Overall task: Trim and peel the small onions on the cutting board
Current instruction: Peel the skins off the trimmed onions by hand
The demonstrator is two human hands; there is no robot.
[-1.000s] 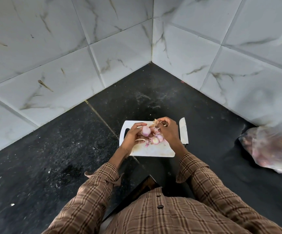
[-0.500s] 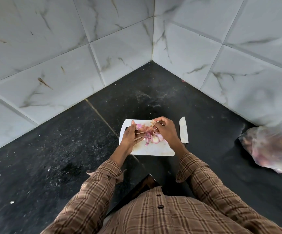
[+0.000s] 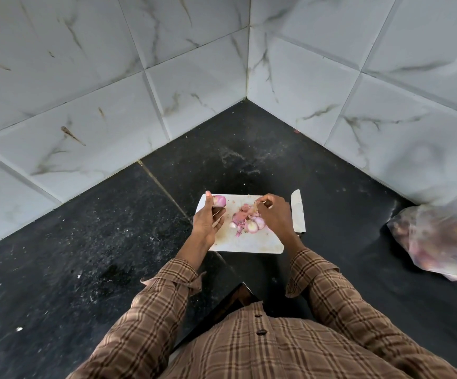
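White cutting board [image 3: 245, 242] lies on the black stone worktop [image 3: 85, 242], set in a corner of marble-patterned wall tiles [image 3: 85, 77]. Left hand [image 3: 208, 218] over the board's left edge; thumb and fingers [image 3: 209, 199] pinch a peeled small onion [image 3: 219, 201] at the board's far left corner. Right hand [image 3: 273, 214] over the board's right side, fingers curled, pinching a scrap of dry onion skin [image 3: 255, 207]. Between the hands, on the board: a pile of pinkish peelings [image 3: 240, 216] and peeled onions [image 3: 255, 225]. Knife blade [image 3: 297, 210] lies flat just beside the board's right edge. Plastic bag of onions [image 3: 440, 239] well apart, at far right. Brown plaid sleeves [image 3: 167, 310].
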